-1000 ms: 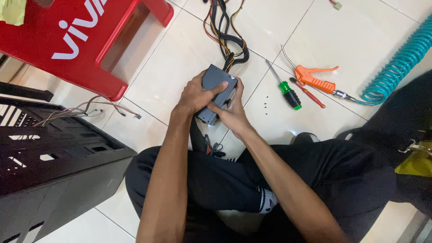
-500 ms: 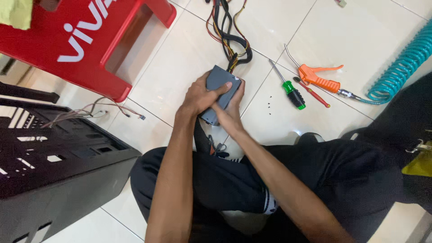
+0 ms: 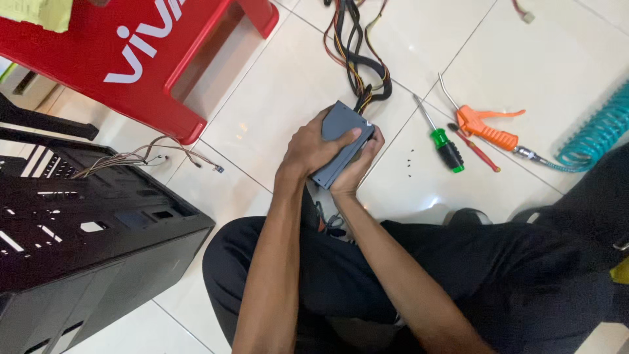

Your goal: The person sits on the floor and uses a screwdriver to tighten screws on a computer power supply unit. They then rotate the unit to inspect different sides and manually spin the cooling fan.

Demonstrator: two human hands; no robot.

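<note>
Both of my hands grip a grey metal power supply box (image 3: pixel 341 124) above the white tiled floor. My left hand (image 3: pixel 311 147) wraps over its top and left side. My right hand (image 3: pixel 357 167) holds it from below and the right, fingers curled on its edge. A bundle of black, yellow and red cables (image 3: pixel 357 49) runs out of the box's far end across the tiles.
A black computer case (image 3: pixel 78 223) with loose thin wires lies at the left. A red plastic stool (image 3: pixel 131 52) stands at the top left. A green-handled screwdriver (image 3: pixel 442 141), an orange air blow gun (image 3: pixel 485 128) with a teal coiled hose (image 3: pixel 599 134) and a few small screws (image 3: pixel 409 164) lie at the right.
The grey box has stayed in both hands with only a slight turn; my left thumb now lies over its top face. The view has shifted a little.
</note>
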